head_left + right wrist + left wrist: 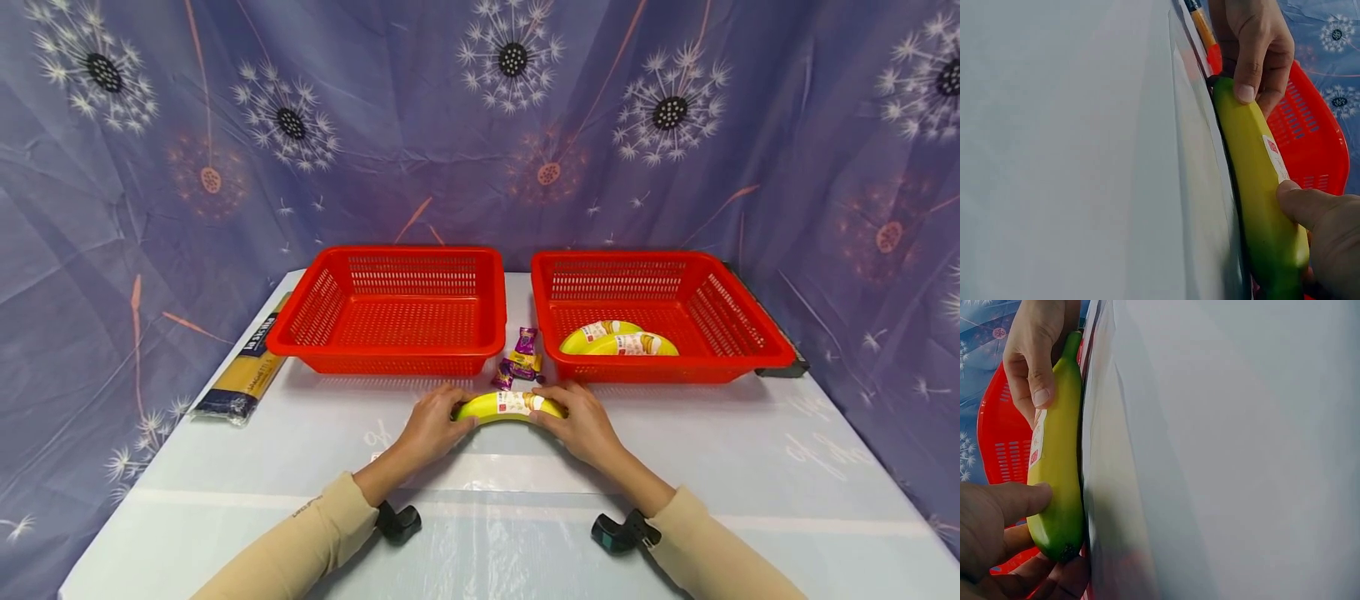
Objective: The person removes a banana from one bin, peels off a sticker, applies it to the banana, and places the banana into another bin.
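Observation:
A yellow banana (516, 406) with green ends and a white label lies across the table, held at both ends. My left hand (435, 423) grips its blunt left end, thumb on the near side. At the stem end my right hand (583, 423) holds it the same way. The left wrist view shows the left thumb pressed on the banana (1063, 447) and fingers beneath its tip. In the right wrist view the right thumb lies on the banana (1250, 162) close to the label. Just beyond it are several purple and yellow wrapped candies (522, 364).
Two red plastic baskets stand at the back. The right basket (652, 371) contains two labelled bananas (630, 343); nothing lies in the left basket (397, 364). A spaghetti pack (243, 375) lies left of the baskets. A dark object (787, 367) is partly hidden behind the right one.

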A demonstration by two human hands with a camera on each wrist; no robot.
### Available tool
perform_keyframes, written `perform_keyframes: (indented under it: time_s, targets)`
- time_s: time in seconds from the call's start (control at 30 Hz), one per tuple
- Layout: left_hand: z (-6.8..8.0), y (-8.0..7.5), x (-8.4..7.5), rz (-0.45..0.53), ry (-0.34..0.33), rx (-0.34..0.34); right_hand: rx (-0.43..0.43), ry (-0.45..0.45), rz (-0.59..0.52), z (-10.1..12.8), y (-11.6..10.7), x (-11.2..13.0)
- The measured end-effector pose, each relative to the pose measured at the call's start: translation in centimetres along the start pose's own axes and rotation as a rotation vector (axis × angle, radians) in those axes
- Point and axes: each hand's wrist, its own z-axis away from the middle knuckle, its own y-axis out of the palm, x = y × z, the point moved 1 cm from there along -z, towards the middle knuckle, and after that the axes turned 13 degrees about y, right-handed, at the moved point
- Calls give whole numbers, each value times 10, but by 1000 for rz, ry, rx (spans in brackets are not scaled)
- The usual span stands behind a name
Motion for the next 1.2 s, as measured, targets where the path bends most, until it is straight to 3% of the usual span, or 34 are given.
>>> perform_keyframes:
  time_s: [0.23,0.43,0.53,0.73,0.87,1.0,1.2]
  targets:
    - [0,0,-1,-9,1,11,41,46,-39,1,-3,-2]
    - [0,1,-2,-2,-10,16,70,141,-190,12,-23,-12]
    - [0,1,-2,-4,-23,20,0,130,-250,20,-38,-21]
    - [-1,0,-1,-11,-36,30,-229,125,-345,32,-76,-32]
    - [-1,0,-1,-6,-32,27,-305,219,-438,36,-99,-39]
    - [0,0,-1,-1,-30,24,-378,342,-529,27,-109,-63]
    - [0,0,-2,4,-30,17,-474,453,-551,11,-117,-87]
